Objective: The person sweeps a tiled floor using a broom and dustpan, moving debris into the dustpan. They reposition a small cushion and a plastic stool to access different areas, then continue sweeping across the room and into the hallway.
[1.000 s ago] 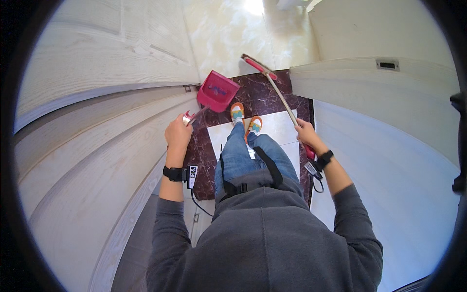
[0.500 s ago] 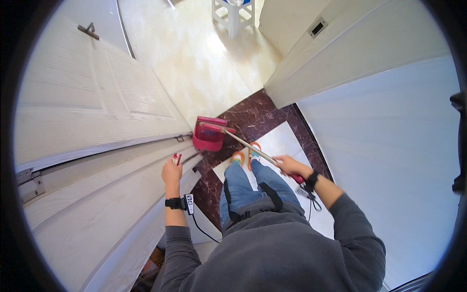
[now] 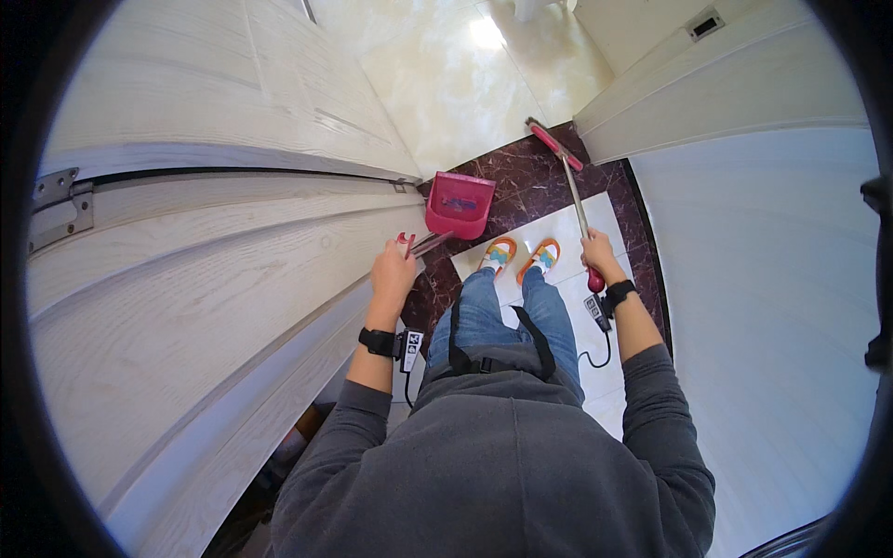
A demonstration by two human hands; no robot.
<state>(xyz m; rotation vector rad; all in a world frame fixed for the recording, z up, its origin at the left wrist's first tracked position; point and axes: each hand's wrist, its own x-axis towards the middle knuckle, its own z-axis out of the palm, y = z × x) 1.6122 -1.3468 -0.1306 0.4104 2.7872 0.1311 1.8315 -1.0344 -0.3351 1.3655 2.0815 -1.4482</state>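
My left hand point(image 3: 394, 272) is closed around the handle of a pinkish-red dustpan point(image 3: 462, 203), whose pan rests on the dark marbled floor strip by the left door. Some dark bluish matter shows inside the pan. My right hand point(image 3: 600, 253) grips the pole of a broom point(image 3: 574, 191), near the red end of its handle. The broom's pink-red head point(image 3: 555, 147) lies at the far edge of the dark strip, to the right of the dustpan and apart from it.
A white wood-grain door point(image 3: 233, 102) with a metal hinge stands at left. On the right are a door frame point(image 3: 688, 102) and a pale panel point(image 3: 763, 260). Cream tiles point(image 3: 437, 84) lie beyond the dark strip. My orange slippers point(image 3: 539, 260) stand on white tile.
The broom head has moved out of the dustpan to the far right. My right hand has risen in view, and the dustpan now sits more level. My view has shifted left.
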